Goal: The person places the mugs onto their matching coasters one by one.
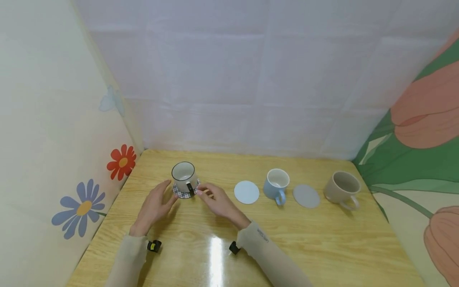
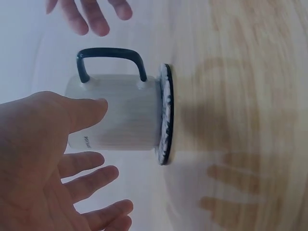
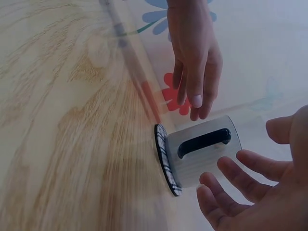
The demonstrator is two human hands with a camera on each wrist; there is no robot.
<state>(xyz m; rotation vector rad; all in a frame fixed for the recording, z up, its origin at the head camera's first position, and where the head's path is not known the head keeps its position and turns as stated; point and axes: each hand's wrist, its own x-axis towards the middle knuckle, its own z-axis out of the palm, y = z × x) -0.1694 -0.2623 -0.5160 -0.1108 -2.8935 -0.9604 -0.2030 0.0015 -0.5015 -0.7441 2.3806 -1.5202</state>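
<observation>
A white mug (image 1: 183, 173) with a dark rim and black handle (image 3: 204, 141) stands upright on a round black-and-white checked coaster (image 1: 182, 194). To its left is my left hand (image 1: 154, 206), fingers spread and thumb extended toward the mug. In the left wrist view the thumb overlaps the mug's side; whether it touches cannot be told. My right hand (image 1: 219, 202) is on the other side, its fingers loosely bent near the handle and the coaster's edge. The right wrist view shows those fingers (image 3: 231, 178) around nothing.
Farther right on the wooden table (image 1: 201, 247) lie a light blue round coaster (image 1: 246, 192), a blue mug (image 1: 271, 190), a grey round coaster (image 1: 306, 195) and a beige-grey mug (image 1: 335, 192). A white cloth (image 1: 229, 79) hangs behind, with flower-printed panels at both sides.
</observation>
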